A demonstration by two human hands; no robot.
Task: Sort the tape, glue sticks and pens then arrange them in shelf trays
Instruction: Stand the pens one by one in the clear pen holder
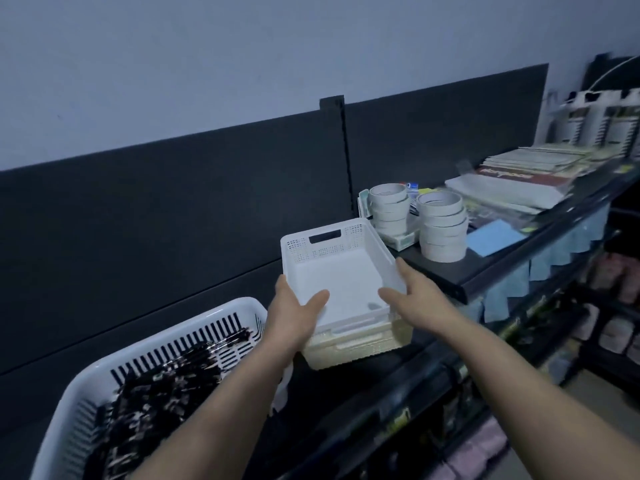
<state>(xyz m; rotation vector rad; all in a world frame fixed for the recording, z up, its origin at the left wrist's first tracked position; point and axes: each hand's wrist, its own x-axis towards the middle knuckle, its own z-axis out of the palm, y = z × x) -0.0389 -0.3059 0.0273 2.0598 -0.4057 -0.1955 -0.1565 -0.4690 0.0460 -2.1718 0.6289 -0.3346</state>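
While a dim shop aisle runs off to the right, a dark shelf [491, 275] backed by a dark panel [173, 220] carries the stationery. At lower left, a large white slotted basket [239, 306] holds a heap of dark slender items [156, 403], too blurred to name. At centre, a white tray [322, 251] with perforated walls has nothing in it. Its long axis runs away from the person toward the panel, leaning slightly left, and its handle-slot end faces the panel. Its near end sits in a cream tray [353, 351] beneath it. Farther right on the shelf lies a pile of books [519, 181] with a blue sheet [495, 237] in front. Just beyond the white tray's far right corner stand two stacks of tape rolls [443, 226]. The rear stack [388, 206] rests in a small open box [401, 239], and the front one stands on the bare shelf. The left hand [294, 306] grips the tray's left wall, thumb hooked over the rim. The right hand [412, 292] holds the right wall the same way, fingers stretched along the outside.
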